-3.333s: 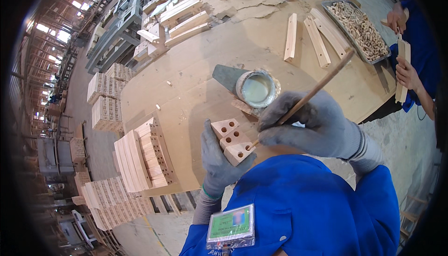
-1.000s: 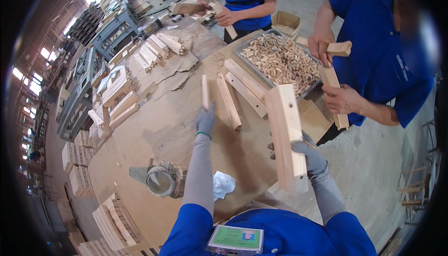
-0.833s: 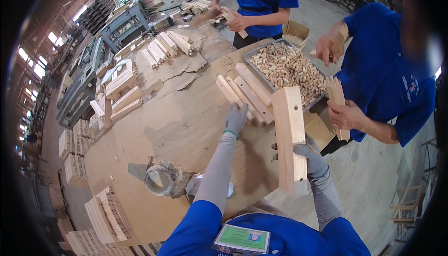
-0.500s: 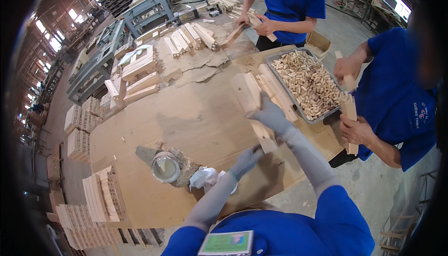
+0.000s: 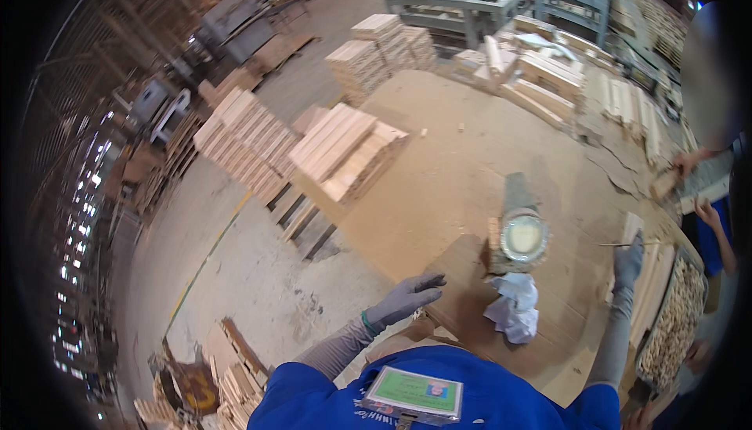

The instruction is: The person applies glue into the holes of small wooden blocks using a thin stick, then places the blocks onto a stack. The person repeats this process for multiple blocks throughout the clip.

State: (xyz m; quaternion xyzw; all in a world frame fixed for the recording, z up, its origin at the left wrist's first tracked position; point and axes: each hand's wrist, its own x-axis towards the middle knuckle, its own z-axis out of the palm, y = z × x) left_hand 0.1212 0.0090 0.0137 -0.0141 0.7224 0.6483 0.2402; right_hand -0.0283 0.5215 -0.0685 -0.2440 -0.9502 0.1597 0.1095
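Note:
My left hand (image 5: 407, 298), in a grey glove, hovers over the near edge of the cardboard-covered table (image 5: 423, 195), fingers stretched out and holding nothing. On the right, my gloved right hand (image 5: 628, 264) is closed around a thin stick (image 5: 615, 244) that pokes out on both sides. It is beside a pale wooden piece (image 5: 631, 225), and whether it touches the wood I cannot tell. Between my hands stand a round tub of pale paste (image 5: 525, 237) and a crumpled white cloth (image 5: 514, 308).
Stacked wooden slats (image 5: 345, 148) lie on the table's left end, more stacks (image 5: 243, 144) beyond it. A tray of dowels (image 5: 674, 324) is at the right edge, near a co-worker's hands (image 5: 709, 215). Wooden pieces (image 5: 548, 77) and grey metal frames (image 5: 470, 3) stand at the back.
My view has swung left. My left hand has drawn away from the wooden pieces and opened. My right hand no longer holds up the wooden pieces; a thin stick now shows in it.

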